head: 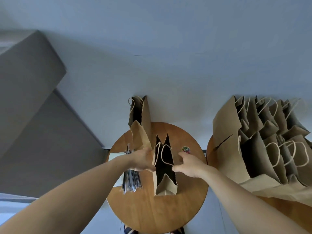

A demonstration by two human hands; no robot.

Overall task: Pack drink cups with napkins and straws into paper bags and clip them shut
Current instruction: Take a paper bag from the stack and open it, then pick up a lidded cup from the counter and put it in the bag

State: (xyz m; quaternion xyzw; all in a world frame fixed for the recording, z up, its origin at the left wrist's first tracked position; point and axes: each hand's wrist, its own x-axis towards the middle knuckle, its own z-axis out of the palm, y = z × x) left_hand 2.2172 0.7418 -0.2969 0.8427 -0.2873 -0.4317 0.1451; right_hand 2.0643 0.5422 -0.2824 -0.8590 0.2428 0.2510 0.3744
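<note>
An open brown paper bag with cord handles stands in the middle of the small round wooden table. My left hand presses against the bag's left rim, fingers spread. My right hand holds the right rim, thumb at the edge. The inside of the bag is dark and I cannot see what it holds. A bundle of wrapped straws lies on white napkins left of the bag. A small round tub of coloured clips sits to the right.
Another open paper bag stands at the back of the table, with a folded one leaning in front of it. A second round table on the right carries several open paper bags. A wall rises behind; grey furniture is at left.
</note>
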